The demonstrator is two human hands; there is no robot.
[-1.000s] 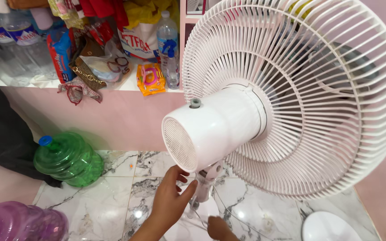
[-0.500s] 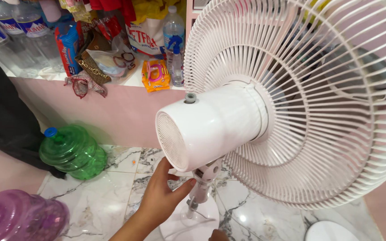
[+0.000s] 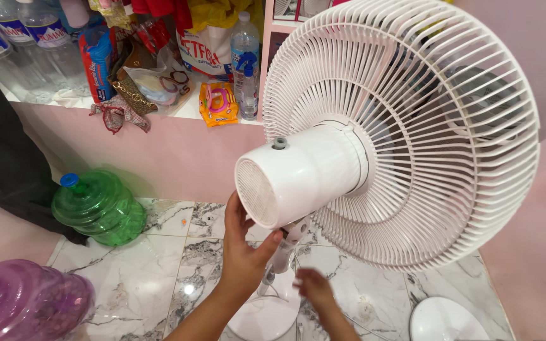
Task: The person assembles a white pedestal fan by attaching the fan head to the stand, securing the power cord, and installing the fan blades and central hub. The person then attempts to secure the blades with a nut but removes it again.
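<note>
Marble-patterned floor tiles [image 3: 159,278] run up to a pink wall, with a cluttered shelf [image 3: 184,113] above it holding water bottles [image 3: 243,63], packets and a small orange pack [image 3: 218,104]. On the floor stands a white pedestal fan [image 3: 399,139], its motor housing [image 3: 298,180] pointing back at the camera and its grille filling the right of the view.

A second ago the left hand [image 3: 242,249] was only reaching toward the neck joint [image 3: 293,235]; now it has closed in, fingers curled up behind the housing and thumb pressed against the joint under it, so it is gripping there. The right hand [image 3: 314,287], earlier barely showing at the bottom edge, has risen beside the pole [image 3: 278,268]. It is blurred, and whether it is spread or pinching cannot be told. The fan head also sits a little more upright than half a second ago.

Room is tight on the left: a green water jug [image 3: 99,208] lies against the wall and a purple jug [image 3: 26,303] sits at the near left corner of the floor. A white round base [image 3: 447,319] lies near the right edge. Between them, around the fan's own base [image 3: 263,319], the tiles are bare.
</note>
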